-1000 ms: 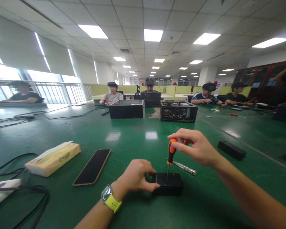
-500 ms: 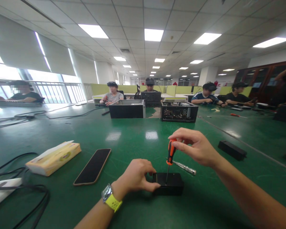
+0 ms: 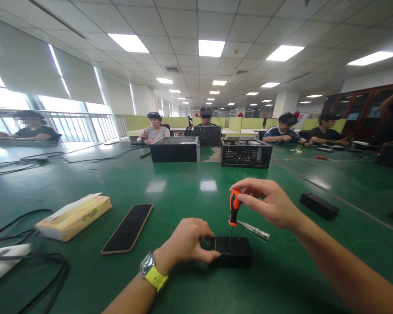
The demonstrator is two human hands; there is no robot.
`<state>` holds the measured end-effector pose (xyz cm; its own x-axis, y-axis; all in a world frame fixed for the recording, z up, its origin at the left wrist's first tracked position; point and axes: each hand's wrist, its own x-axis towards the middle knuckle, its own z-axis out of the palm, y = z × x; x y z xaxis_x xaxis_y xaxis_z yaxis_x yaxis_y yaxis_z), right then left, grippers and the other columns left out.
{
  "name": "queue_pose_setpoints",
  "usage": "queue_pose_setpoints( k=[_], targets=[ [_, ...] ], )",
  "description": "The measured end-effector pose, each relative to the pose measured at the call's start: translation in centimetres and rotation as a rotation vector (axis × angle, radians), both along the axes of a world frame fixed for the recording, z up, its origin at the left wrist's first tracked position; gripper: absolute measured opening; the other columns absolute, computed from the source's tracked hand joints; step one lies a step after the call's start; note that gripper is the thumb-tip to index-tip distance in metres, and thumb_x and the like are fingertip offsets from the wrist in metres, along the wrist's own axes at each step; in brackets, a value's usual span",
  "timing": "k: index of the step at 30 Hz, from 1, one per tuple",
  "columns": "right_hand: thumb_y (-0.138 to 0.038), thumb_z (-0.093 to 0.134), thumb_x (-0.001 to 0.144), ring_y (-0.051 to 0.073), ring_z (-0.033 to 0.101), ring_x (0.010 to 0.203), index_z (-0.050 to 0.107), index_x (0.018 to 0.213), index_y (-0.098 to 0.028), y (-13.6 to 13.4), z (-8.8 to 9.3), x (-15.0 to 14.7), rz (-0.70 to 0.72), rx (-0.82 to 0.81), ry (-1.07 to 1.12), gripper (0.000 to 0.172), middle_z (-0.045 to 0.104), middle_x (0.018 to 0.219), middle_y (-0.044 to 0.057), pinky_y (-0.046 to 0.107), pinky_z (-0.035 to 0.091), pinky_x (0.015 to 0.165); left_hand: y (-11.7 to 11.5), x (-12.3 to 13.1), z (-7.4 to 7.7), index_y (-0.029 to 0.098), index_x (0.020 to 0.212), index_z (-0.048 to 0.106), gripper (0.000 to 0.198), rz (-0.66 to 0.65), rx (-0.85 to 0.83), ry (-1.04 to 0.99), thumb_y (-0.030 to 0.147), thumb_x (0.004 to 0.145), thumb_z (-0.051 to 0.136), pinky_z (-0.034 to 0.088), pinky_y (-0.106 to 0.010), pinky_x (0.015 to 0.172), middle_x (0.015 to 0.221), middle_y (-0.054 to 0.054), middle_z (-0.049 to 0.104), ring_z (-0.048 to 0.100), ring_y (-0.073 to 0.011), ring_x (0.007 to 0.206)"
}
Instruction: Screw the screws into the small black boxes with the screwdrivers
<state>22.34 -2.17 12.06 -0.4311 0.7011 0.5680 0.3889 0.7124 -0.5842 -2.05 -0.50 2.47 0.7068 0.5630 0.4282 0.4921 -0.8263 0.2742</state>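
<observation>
Holds box on counter in left grip, pinches screwdriver nearly upright against its top in right grip.

Ceiling panels and washed-out windows leave glare on the green table.

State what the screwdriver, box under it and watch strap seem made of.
Screwdriver handle: likely smooth plastic with rubbery insets, from its orange-black pattern; shaft: probably metal, thin and straight.
Box: probably matte plastic, its faces dull and even; painted metal possible.
Strap: perhaps matte silicone, bright yellow and perforated.
</observation>
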Motion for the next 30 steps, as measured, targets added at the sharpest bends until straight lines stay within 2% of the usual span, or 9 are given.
queue_pose_setpoints(
  k=[4, 10, 15, 19, 22, 26, 30],
  targets=[
    [-0.024, 0.058, 0.088, 0.013, 0.063, 0.071, 0.066, 0.109, -0.017, -0.12, 0.01, -0.03, 0.02, -0.03, 0.002, 0.023, 0.07, 0.091, 0.004, 0.023, 0.05, 0.06, -0.01, -0.02, -0.01, 0.016, 0.078, 0.073, 0.03, -0.002, 0.004, 0.004, 0.043, 0.067, 0.075, 0.04, -0.023, 0.058, 0.067, -0.002, 0.066, 0.059, -0.0148, 0.063],
    [-0.026, 0.065, 0.083, 0.013, 0.061, 0.076, 0.068, 0.102, -0.02, -0.18, -0.05, -0.26, 0.011, 0.05, -0.013, 0.02, 0.067, 0.094, 0.003, 0.022, 0.048, 0.059, -0.02, 0.03, 0.01, 0.015, 0.078, 0.073, 0.03, 0.008, 0.007, 0.011, 0.042, 0.066, 0.076, 0.04, -0.023, 0.058, 0.066, -0.002, 0.065, 0.059, -0.0149, 0.062],
    [-0.021, 0.058, 0.087, 0.013, 0.064, 0.076, 0.064, 0.11, -0.019, -0.26, -0.1, -0.23, 0.027, -0.018, -0.013, 0.024, 0.069, 0.096, 0.004, 0.023, 0.051, 0.064, 0.01, 0.03, 0.02, 0.015, 0.077, 0.073, 0.03, 0.002, 0.01, 0.004, 0.043, 0.066, 0.076, 0.039, -0.023, 0.057, 0.066, -0.001, 0.065, 0.059, -0.0146, 0.062],
    [-0.027, 0.066, 0.083, 0.015, 0.064, 0.082, 0.066, 0.104, -0.02, -0.19, -0.2, -0.36, 0.027, 0.019, 0.002, 0.022, 0.067, 0.098, 0.004, 0.023, 0.051, 0.062, 0.03, 0.01, 0.01, 0.015, 0.078, 0.073, 0.03, 0.008, 0.0, 0.013, 0.043, 0.066, 0.076, 0.04, -0.023, 0.058, 0.067, -0.002, 0.066, 0.059, -0.0148, 0.062],
    [-0.025, 0.064, 0.084, 0.016, 0.063, 0.084, 0.068, 0.102, -0.02, -0.1, -0.27, -0.38, 0.014, 0.047, 0.011, 0.019, 0.066, 0.098, 0.004, 0.023, 0.05, 0.062, 0.03, 0.02, -0.03, 0.015, 0.079, 0.073, 0.031, 0.006, -0.002, 0.022, 0.044, 0.067, 0.075, 0.04, -0.023, 0.059, 0.068, -0.002, 0.066, 0.06, -0.0153, 0.064],
    [-0.018, 0.058, 0.086, 0.016, 0.066, 0.085, 0.064, 0.112, -0.02, -0.15, -0.22, -0.29, 0.011, -0.008, 0.011, 0.026, 0.069, 0.101, 0.004, 0.025, 0.053, 0.067, -0.01, 0.05, -0.05, 0.016, 0.079, 0.073, 0.03, 0.014, -0.006, 0.026, 0.043, 0.067, 0.075, 0.04, -0.023, 0.059, 0.068, -0.002, 0.067, 0.06, -0.0156, 0.064],
    [-0.024, 0.064, 0.084, 0.016, 0.066, 0.085, 0.064, 0.11, -0.02, -0.21, -0.23, -0.45, 0.019, -0.018, 0.011, 0.027, 0.069, 0.098, 0.004, 0.024, 0.053, 0.065, 0.01, 0.03, -0.06, 0.016, 0.079, 0.073, 0.03, 0.009, -0.002, 0.028, 0.044, 0.068, 0.074, 0.04, -0.023, 0.059, 0.068, -0.002, 0.067, 0.06, -0.0156, 0.064]
  ],
)
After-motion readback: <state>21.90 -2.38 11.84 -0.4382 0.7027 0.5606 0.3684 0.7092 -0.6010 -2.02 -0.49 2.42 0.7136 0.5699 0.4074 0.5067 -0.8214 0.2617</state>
